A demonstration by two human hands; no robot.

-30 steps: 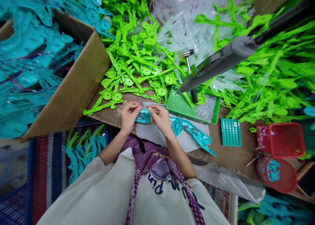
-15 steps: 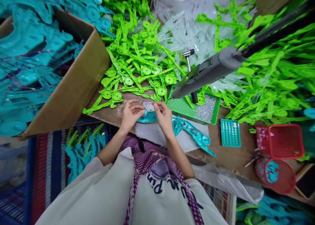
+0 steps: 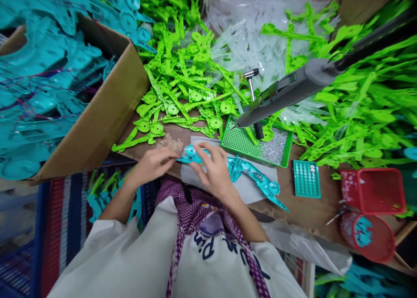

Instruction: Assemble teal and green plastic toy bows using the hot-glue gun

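A translucent turquoise plastic part (image 3: 257, 178), long and curved, lies across a white sheet (image 3: 243, 191) in front of me. Its round end (image 3: 190, 150) shows between my two hands. My left hand (image 3: 156, 163) is at the part's left tip, thumb and fingers pinched together; what they hold, if anything, is too small to make out. Over the part's left half is my right hand (image 3: 215, 167), its thumb and fingers apart and nothing visible in them. It covers some of the part's middle.
Behind the part sits a green tray (image 3: 241, 144) of small metal pieces, with a hammer (image 3: 252, 89) resting in it. A grey power screwdriver (image 3: 283, 94) hangs above. Lime-green parts (image 3: 195, 96) pile up behind. A cardboard box (image 3: 97, 111) stands left, red baskets (image 3: 381, 191) right.
My hands were together over the round end with a thin loop between them. The left hand has moved left and down to the part's tip; the right hand has turned and spread its fingers.
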